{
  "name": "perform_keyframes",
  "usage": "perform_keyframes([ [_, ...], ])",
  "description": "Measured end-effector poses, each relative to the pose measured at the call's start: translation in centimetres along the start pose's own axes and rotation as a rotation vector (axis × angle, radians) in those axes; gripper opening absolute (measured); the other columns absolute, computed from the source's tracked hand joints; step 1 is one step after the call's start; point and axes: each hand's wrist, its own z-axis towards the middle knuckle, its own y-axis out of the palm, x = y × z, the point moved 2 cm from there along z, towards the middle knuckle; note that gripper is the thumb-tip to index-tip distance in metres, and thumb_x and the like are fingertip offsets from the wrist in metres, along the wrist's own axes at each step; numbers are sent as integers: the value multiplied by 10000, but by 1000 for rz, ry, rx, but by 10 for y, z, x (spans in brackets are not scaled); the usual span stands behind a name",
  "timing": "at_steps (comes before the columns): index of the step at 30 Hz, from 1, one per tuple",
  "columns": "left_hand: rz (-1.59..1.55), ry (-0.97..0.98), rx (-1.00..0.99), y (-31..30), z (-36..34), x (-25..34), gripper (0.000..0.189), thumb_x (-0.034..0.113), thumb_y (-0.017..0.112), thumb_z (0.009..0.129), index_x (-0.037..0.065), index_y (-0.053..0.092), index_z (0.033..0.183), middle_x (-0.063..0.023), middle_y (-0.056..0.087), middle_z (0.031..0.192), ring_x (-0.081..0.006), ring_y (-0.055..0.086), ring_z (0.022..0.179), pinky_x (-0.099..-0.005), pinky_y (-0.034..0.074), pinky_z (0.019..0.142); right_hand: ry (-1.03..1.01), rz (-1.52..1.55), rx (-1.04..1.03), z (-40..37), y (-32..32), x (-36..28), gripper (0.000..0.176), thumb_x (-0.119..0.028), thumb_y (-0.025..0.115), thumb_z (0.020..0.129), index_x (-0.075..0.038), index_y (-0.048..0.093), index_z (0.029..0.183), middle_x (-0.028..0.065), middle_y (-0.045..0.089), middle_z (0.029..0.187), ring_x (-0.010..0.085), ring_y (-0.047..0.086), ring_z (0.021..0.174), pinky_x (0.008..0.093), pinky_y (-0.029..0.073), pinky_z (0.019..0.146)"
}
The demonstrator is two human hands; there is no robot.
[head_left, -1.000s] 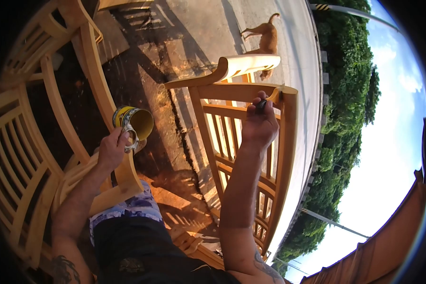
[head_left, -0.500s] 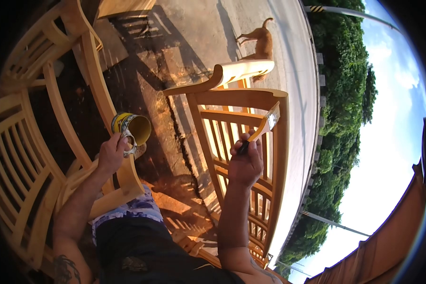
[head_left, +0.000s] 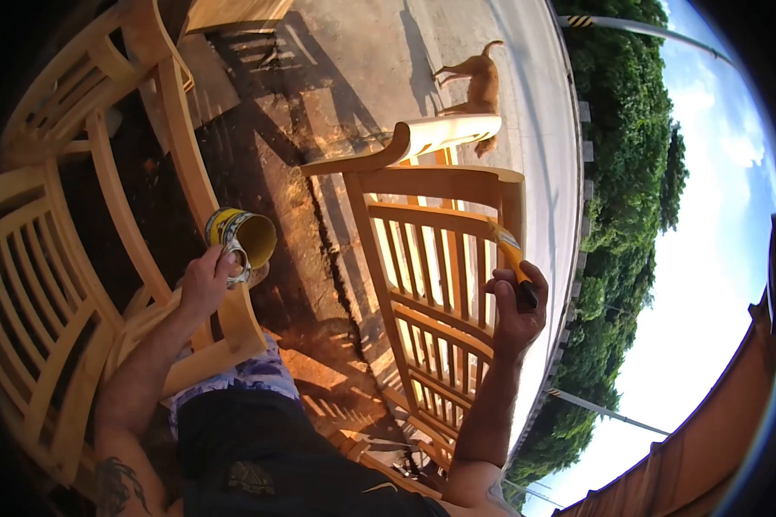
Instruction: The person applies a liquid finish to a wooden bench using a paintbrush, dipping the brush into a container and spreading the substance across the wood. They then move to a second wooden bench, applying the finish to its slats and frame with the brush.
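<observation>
My left hand [head_left: 204,280] grips a yellow paint can [head_left: 255,239] by its side; the can's open mouth is tipped toward the right of the view. In my right hand [head_left: 519,310] is a paintbrush [head_left: 507,247] with a yellow and black handle, fingers closed round the black end. The brush's bristle end meets the upper rail of a slatted wooden bench back [head_left: 422,185]. Below the can, the curved arm of another wooden piece [head_left: 185,164] runs close to my left hand.
More slatted wooden furniture [head_left: 34,267] fills the left side. A brown dog [head_left: 481,86] stands on the concrete [head_left: 362,52] beyond the bench. Trees [head_left: 621,172] line the roadside, and a rust-coloured roof edge [head_left: 698,439] shows at lower right.
My right hand has moved to the right with the paintbrush, which now points up and left instead of up and right. The left hand and can stay nearly still. The dog's head has shifted.
</observation>
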Motion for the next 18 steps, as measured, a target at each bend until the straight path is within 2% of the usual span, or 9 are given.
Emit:
perform_keyframes([
  [3, -30, -12, 5, 0, -3, 0, 223, 186, 541, 1021, -20, 561, 941, -169, 715, 758, -269, 744, 702, -365, 595, 584, -248, -483, 61, 24, 3, -1, 314, -19, 680, 944, -8, 580, 1241, 90, 735, 829, 153, 709, 714, 269, 580, 704],
  [7, -41, -27, 6, 1, -6, -3, 223, 183, 535, 1024, -23, 562, 944, -172, 714, 761, -269, 744, 701, -363, 602, 584, -739, -744, 18, 61, 15, -6, 184, -45, 716, 928, -8, 657, 1098, 90, 718, 732, 133, 694, 610, 243, 535, 547],
  [12, -53, -35, -1, 2, -8, -6, 221, 182, 535, 1023, -25, 569, 951, -179, 719, 776, -271, 743, 696, -365, 596, 580, -867, -792, 70, 93, 24, -3, 161, -47, 750, 899, -4, 670, 1033, 83, 719, 758, 152, 691, 584, 261, 518, 502],
  [16, -36, -28, 9, 2, -11, -6, 222, 182, 534, 1023, -23, 566, 946, -183, 722, 780, -274, 742, 695, -367, 590, 579, -849, -789, 194, 99, 5, -10, 110, -45, 741, 904, -1, 668, 973, 80, 735, 802, 153, 693, 585, 265, 525, 496],
  [17, -21, -24, 4, 2, -11, -5, 221, 182, 533, 1024, -22, 565, 946, -182, 723, 783, -273, 743, 698, -368, 590, 579, -761, -767, 201, 96, -1, -14, 107, -48, 736, 912, -1, 664, 976, 78, 724, 762, 139, 680, 565, 258, 525, 497],
  [18, -7, -19, 0, 2, -10, -4, 220, 182, 532, 1024, -21, 564, 946, -181, 724, 786, -271, 743, 702, -368, 589, 578, -765, -757, 228, 93, -3, -18, 110, -54, 735, 915, -4, 665, 983, 79, 714, 737, 129, 671, 552, 254, 524, 499],
])
